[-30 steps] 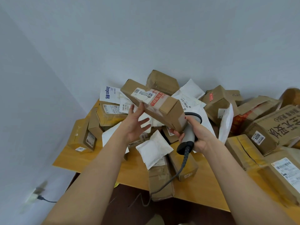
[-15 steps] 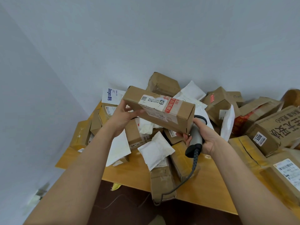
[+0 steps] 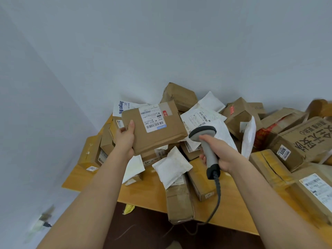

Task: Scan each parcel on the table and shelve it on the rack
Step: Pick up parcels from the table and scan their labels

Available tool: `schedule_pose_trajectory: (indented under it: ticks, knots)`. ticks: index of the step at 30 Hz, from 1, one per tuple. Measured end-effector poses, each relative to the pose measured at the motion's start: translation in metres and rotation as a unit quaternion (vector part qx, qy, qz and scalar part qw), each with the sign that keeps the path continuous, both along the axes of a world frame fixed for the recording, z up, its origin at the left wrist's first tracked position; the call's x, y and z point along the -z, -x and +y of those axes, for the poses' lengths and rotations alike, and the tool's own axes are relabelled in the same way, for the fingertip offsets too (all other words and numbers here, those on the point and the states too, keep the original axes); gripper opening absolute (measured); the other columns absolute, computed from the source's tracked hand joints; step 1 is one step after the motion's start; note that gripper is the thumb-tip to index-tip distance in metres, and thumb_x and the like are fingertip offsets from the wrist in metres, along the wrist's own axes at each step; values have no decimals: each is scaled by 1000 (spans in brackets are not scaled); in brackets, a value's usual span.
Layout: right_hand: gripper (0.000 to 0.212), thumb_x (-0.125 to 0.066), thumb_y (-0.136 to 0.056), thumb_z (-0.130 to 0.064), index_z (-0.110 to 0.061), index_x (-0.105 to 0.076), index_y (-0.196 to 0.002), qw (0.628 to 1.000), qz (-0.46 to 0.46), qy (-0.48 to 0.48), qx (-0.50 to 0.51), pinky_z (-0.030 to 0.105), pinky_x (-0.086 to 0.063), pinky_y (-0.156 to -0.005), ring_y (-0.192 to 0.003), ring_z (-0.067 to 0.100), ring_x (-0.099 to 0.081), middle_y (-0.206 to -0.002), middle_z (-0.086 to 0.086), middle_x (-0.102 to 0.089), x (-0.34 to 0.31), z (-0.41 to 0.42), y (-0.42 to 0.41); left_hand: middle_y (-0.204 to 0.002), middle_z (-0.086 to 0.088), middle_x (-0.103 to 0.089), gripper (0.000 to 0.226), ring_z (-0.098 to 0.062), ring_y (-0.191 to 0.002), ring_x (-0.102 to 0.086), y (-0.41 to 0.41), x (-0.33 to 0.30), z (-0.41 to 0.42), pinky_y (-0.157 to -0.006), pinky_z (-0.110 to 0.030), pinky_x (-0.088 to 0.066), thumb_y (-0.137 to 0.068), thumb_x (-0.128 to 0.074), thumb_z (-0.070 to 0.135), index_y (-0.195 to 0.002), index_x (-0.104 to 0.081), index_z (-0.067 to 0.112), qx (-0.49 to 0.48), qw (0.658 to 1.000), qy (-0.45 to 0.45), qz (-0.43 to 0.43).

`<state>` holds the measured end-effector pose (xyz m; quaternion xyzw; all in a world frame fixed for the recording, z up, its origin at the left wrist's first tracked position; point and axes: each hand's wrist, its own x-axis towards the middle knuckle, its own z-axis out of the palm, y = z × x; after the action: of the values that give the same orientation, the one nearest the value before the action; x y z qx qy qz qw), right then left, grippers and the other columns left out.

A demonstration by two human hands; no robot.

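Far left on the wooden worktop, small brown cartons crowd the corner, and behind them a white mailer bag with blue print reads "Deeyeo". Just right of these, the left hand holds up the flat brown cardboard parcel, clear of the heap. Its thumb lies on the top face near the left edge, and the other fingers are tucked underneath, so the grip is a pinch across the box's thickness.

The parcel looks stiff and fairly light, judging by the easy one-handed hold. Its cardboard faces should give good friction, though the strip of clear tape may be slicker. The long left edge, where it is held now, seems the sensible place to grip, since it leaves the label clear.

The white shipping label faces up, printed with barcodes and some small text I cannot read. A small red sticker sits beside it.

To the right, the right hand is wrapped round the handle of the grey handheld barcode scanner. The scanner head sits just off the parcel's right edge, and its coiled cable trails off the worktop.

Below them lies a white padded envelope. Further right, a large brown carton bears big black Chinese characters and a tag reading "5006". The rack is not in view.
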<state>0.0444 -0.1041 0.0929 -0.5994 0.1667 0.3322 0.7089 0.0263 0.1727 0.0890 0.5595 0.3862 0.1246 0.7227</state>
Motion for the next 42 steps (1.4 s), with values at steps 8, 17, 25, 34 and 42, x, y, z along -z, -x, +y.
schedule_pose_trajectory:
  ticks: [8,17,25,34,42]
  knots:
    - [31,-63,-95,-31,-11,-58,-118,980,-178,9,-90,25,-55,-57,-71,14,-61,-93,10,-61,-56,7,24,-121,-4,-66,48,-26,-104,-65,2,4,-4,-65,-42,-55,-94,-62,41,-133,-50,17,-24,999,39,19]
    - [30,-65,-93,-31,-11,-58,-115,969,-217,10,-116,26,-54,-56,-63,14,-59,-86,11,-60,-99,-5,44,-122,-6,-62,53,-30,-105,-62,4,11,-11,-82,-51,-54,-92,-64,40,-136,-44,18,-50,997,38,47]
    - [32,-66,-93,-30,-10,-58,-116,964,-239,11,-119,27,-54,-54,-64,14,-58,-83,9,-58,-115,-29,53,-119,-4,-63,52,-28,-99,-62,8,17,-27,-79,-51,-52,-92,-64,40,-136,-45,19,-43,997,32,49]
    - [35,-67,-90,-31,-10,-58,-116,964,-239,4,-119,28,-54,-57,-68,18,-58,-86,9,-60,-122,-55,57,-123,-4,-63,56,-27,-101,-62,20,24,-44,-73,-46,-54,-91,-66,42,-137,-45,18,-55,997,40,40]
    - [25,-72,-87,-30,-17,-62,-106,968,-236,11,-88,26,-53,-58,-60,9,-60,-85,3,-62,-102,-54,65,-114,-4,-66,44,-23,-98,-64,62,41,-62,-87,-46,-55,-95,-53,55,-116,-55,16,-75,996,49,30]
